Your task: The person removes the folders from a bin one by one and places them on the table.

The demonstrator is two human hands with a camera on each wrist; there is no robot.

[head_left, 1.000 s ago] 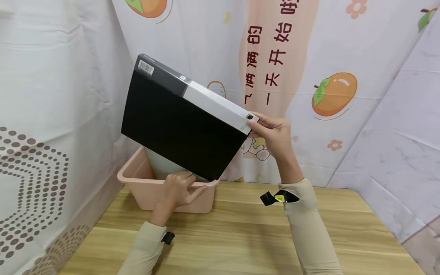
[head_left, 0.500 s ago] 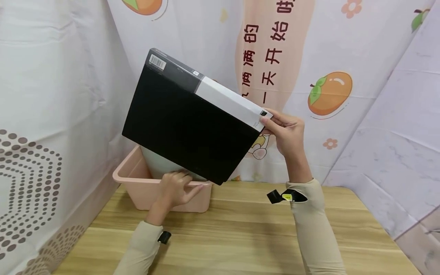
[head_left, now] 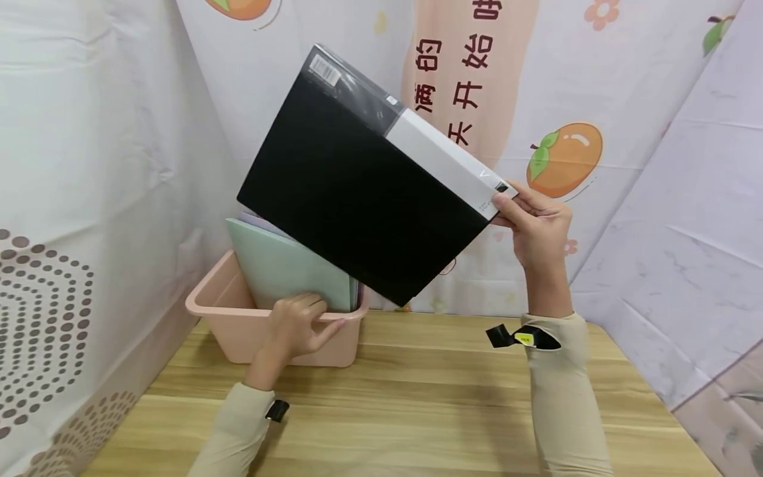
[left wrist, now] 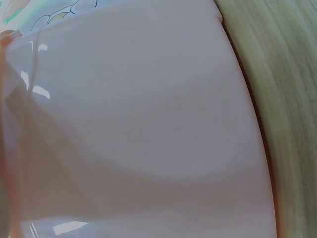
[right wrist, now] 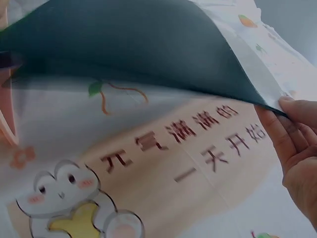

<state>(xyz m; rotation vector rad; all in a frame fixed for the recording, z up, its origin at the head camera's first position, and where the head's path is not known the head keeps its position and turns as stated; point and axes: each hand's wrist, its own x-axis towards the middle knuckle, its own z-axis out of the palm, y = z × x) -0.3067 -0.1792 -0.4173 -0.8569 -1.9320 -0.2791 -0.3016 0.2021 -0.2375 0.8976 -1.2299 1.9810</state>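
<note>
A black file folder (head_left: 352,192) with a white and dark spine hangs tilted in the air above the bin's right end. My right hand (head_left: 542,232) pinches the spine's lower right corner, thumb in front; the right wrist view also shows this hand (right wrist: 299,144) at the folder's edge. On the table at left stands a pink plastic bin (head_left: 250,334). My left hand (head_left: 295,324) grips its front rim, fingers over the edge and thumb along the outside. A pale green folder (head_left: 286,265) leans inside the bin, with a purple one (head_left: 262,224) partly visible behind it.
The wooden table (head_left: 429,397) reaches to a printed curtain (head_left: 572,66) behind it. Another patterned curtain (head_left: 89,165) hangs close on the bin's left. The left wrist view is filled mostly by the bin's outer wall (left wrist: 148,114).
My right hand has lifted the black folder up and to the right, away from the bin. More of the pale green folder now shows. My left hand stays on the rim.
</note>
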